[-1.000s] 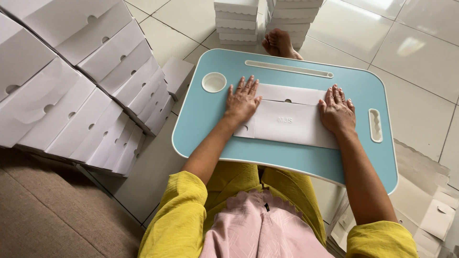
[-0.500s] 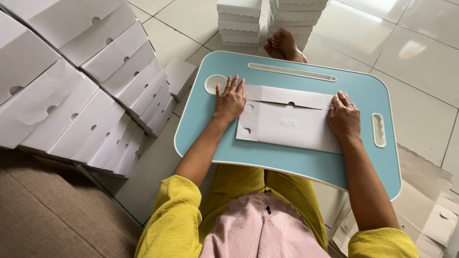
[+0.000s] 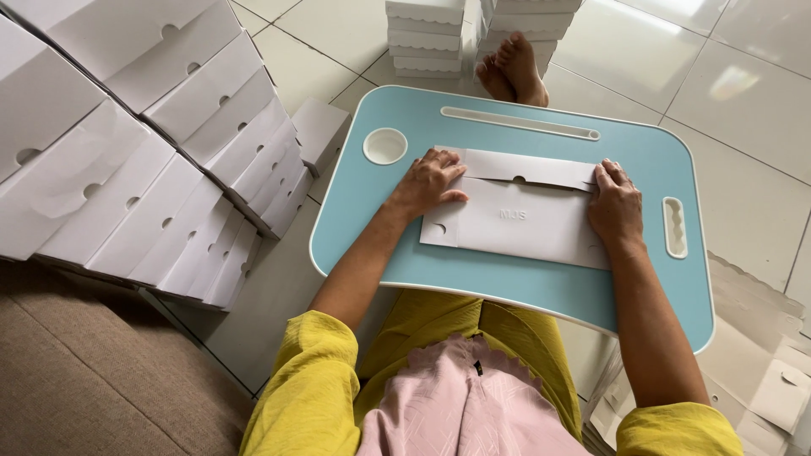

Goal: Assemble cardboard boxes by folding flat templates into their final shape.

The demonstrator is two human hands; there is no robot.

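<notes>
Head view: left hand (image 3: 431,181) and right hand (image 3: 615,207) press flat, grip wide, on white carton (image 3: 515,215).

lap table (image 3: 524,279) light blue | flat box (image 3: 515,224) white | sleeves (image 3: 308,380) yellow

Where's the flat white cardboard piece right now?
In the head view, the flat white cardboard piece lies at the middle of the light blue lap table, with the left hand on its left end and the right hand on its right end.
</notes>
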